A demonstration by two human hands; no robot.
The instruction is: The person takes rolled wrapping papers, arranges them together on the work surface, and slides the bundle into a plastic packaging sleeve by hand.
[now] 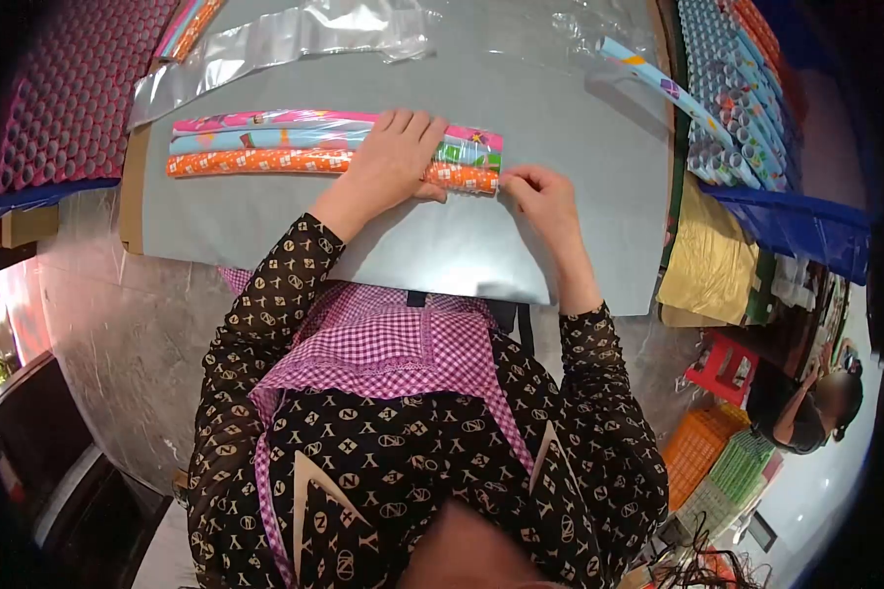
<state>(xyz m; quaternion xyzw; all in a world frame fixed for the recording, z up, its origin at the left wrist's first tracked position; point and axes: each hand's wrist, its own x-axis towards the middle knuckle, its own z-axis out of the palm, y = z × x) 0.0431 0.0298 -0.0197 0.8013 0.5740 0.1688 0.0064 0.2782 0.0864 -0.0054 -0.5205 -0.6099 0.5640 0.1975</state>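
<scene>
Three rolls of patterned wrapping paper, a pink roll (314,122), a light blue roll (265,139) and an orange roll (255,161), lie side by side on the grey tabletop. Shiny clear plastic film covers them. My left hand (393,157) rests flat across the rolls, right of their middle, fingers stretched out and thumb at the near side. At their right end, my right hand (542,192) is closed in a pinch on the edge of the clear plastic wrapper (502,180); the fingertips partly hide it.
Clear plastic sleeves (295,44) lie along the far side. A loose light blue roll (663,86) leans at the right, by a blue crate (796,221) of blue rolls (737,108). Pink rolls (64,108) are stacked at left. Another person (805,407) is at lower right.
</scene>
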